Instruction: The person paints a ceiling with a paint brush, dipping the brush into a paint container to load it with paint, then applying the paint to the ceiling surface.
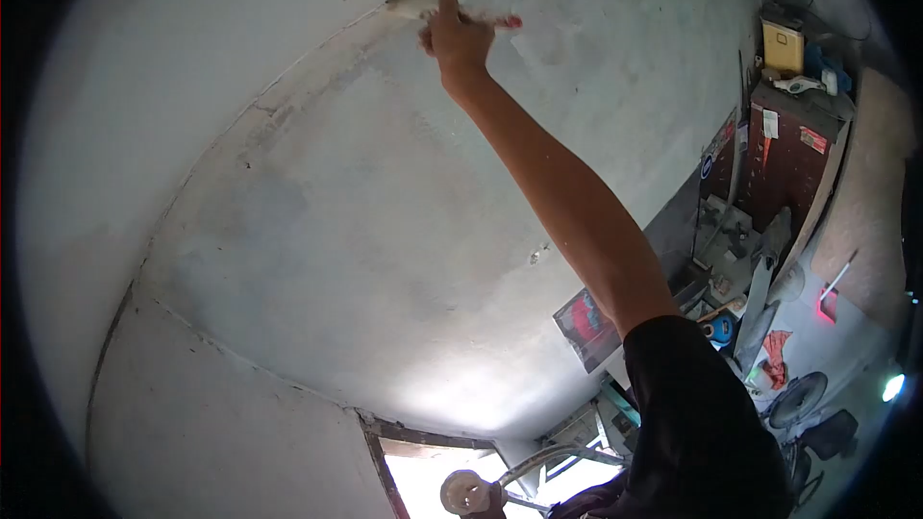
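My right hand (pixel 458 43) is raised on an outstretched arm near the top of the view. Its fingers are wrapped round a pale, brush-like tool (pixel 411 6) with a red handle end (pixel 512 22). The tool's pale end lies at the seam where the stained grey-white wall (pixel 365 192) meets the smoother white surface (pixel 192 29). Motion blur softens the hand and tool, so their exact contact with the wall is unclear. My left hand is out of view.
On the right, a dark red cabinet (pixel 793 149) carries a yellow container (pixel 783 46). Below it are a blue round item (pixel 717 329), a red cloth (pixel 775 358) and a pink dustpan (pixel 827 305). A framed opening (pixel 385 466) and a curved metal bar (pixel 548 454) show at the bottom.
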The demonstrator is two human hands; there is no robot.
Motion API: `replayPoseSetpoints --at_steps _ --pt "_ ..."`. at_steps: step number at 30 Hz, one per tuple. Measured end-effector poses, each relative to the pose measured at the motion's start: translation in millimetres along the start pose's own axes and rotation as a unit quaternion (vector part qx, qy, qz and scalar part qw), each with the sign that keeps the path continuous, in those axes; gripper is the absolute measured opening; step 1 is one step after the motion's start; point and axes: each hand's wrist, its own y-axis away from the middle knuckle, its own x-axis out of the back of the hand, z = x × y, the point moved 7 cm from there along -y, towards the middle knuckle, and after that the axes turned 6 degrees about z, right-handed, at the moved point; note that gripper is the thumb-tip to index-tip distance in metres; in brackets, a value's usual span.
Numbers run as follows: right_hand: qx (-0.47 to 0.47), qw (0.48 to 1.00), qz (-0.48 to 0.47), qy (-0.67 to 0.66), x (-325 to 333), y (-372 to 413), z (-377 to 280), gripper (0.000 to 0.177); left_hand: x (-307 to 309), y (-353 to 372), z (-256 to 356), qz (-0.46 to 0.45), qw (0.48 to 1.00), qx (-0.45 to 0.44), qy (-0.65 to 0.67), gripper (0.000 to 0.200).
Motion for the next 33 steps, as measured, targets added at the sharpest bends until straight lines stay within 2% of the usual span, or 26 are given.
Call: replayPoseSetpoints --at_steps 2,4,5,6,7,8,9,10,11,12,14,15,17,18,19,20,21,22,23,24,25,28,31,33 --pt "-0.002 1.0 0.025 0.014 41 -7 46 0.029 6 4 -5 -0.006 1.0 0.008 0.027 0.063" --pt "-0.05 0.997 0.029 0.055 104 19 77 0.029 9 5 -9 -0.012 0.998 0.013 0.055 0.061" --pt "0.01 0.994 -0.029 0.102 125 54 61 0.028 11 9 -13 -0.012 0.997 0.017 0.069 0.061" --pt "0.006 0.996 0.061 0.067 192 31 124 0.026 12 14 -15 -0.012 0.996 0.021 0.084 0.06" --pt "0.045 0.99 0.031 0.127 264 35 171 0.027 10 17 -19 -0.013 0.995 0.024 0.1 0.06" --pt "0.001 0.982 0.044 0.183 277 81 138 0.029 8 20 -24 -0.015 0.993 0.027 0.116 0.059" --pt "0.009 0.969 0.091 0.228 328 95 159 0.03 11 21 -25 -0.019 0.991 0.03 0.129 0.058" --pt "0.001 0.95 0.096 0.297 373 109 168 0.027 11 24 -27 -0.022 0.989 0.034 0.143 0.058" --pt "-0.006 0.926 0.1 0.365 404 121 170 0.025 9 29 -30 -0.026 0.986 0.038 0.16 0.057" --pt "-0.006 0.925 0.099 0.366 408 131 164 0.025 8 33 -32 -0.029 0.983 0.042 0.175 0.057" --pt "-0.091 0.864 0.251 0.427 437 148 158 0.025 8 36 -35 -0.04 0.977 0.051 0.203 0.056" --pt "-0.086 0.863 0.256 0.426 436 145 157 0.025 7 32 -37 -0.05 0.973 0.058 0.216 0.055" --pt "-0.032 0.703 0.348 0.62 421 145 138 0.03 7 25 -40 -0.069 0.965 0.071 0.241 0.054" --pt "-0.091 0.802 0.306 0.506 392 139 129 0.04 10 26 -40 -0.074 0.962 0.077 0.253 0.054" --pt "-0.14 0.782 0.288 0.534 384 117 149 0.049 13 24 -38 -0.079 0.958 0.079 0.264 0.053" --pt "-0.083 0.826 0.272 0.487 357 99 160 0.053 16 20 -35 -0.083 0.954 0.08 0.275 0.053" --pt "-0.058 0.912 0.283 0.291 302 92 136 0.042 18 17 -34 -0.088 0.951 0.082 0.286 0.052" --pt "-0.093 0.912 0.255 0.308 274 60 147 0.038 20 15 -34 -0.092 0.946 0.086 0.297 0.052" --pt "-0.09 0.959 0.211 0.169 208 59 106 0.032 22 15 -33 -0.095 0.942 0.091 0.308 0.052" --pt "-0.07 0.969 0.194 0.133 161 48 79 0.028 23 15 -34 -0.097 0.937 0.097 0.321 0.051" --pt "-0.105 0.985 0.095 0.094 118 33 58 0.027 25 17 -36 -0.098 0.932 0.102 0.335 0.051" --pt "-0.022 0.997 -0.034 0.073 40 9 3 0.026 29 27 -39 -0.097 0.915 0.112 0.374 0.05" --pt "-0.024 0.998 -0.051 0.023 39 -3 19 0.027 26 36 -41 -0.099 0.896 0.124 0.415 0.049" --pt "-0.035 0.995 -0.067 0.064 74 10 49 0.031 20 39 -39 -0.097 0.889 0.126 0.43 0.049"
